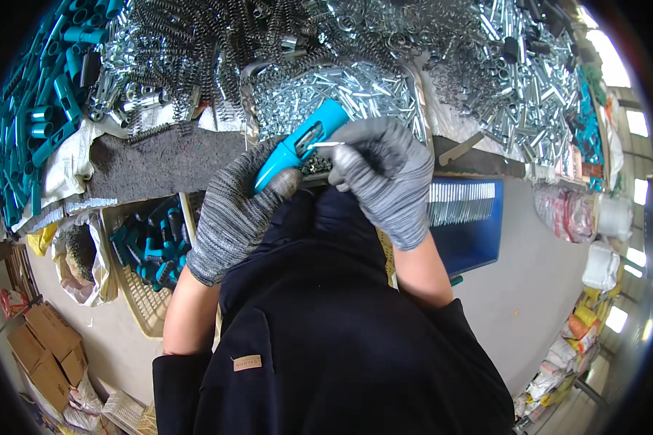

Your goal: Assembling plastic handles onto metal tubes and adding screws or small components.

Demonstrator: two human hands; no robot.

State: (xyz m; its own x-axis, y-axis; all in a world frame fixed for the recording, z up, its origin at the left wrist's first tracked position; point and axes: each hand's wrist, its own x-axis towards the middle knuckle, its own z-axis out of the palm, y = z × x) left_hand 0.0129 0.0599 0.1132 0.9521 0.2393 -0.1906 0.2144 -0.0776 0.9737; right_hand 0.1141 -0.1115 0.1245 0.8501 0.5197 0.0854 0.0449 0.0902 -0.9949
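My left hand (232,210), in a grey knit glove, is closed around a teal tubular handle (329,117). The handle tilts up to the right, and metal parts show in the slot cut into its side. My right hand (395,181), gloved alike, pinches a thin metal pin (328,144) between thumb and fingers. The pin's tip points left, at the slot; whether it has entered cannot be made out. Just beyond both hands lies a metal tray (422,109) filled with small shiny pins.
Black coil springs (268,36) pile up behind the tray, with metal tubes (522,94) at right and teal tubes (51,109) at left. Below the bench edge stand a cream crate (141,301) of teal parts and a blue bin (471,246) holding a row of metal rods.
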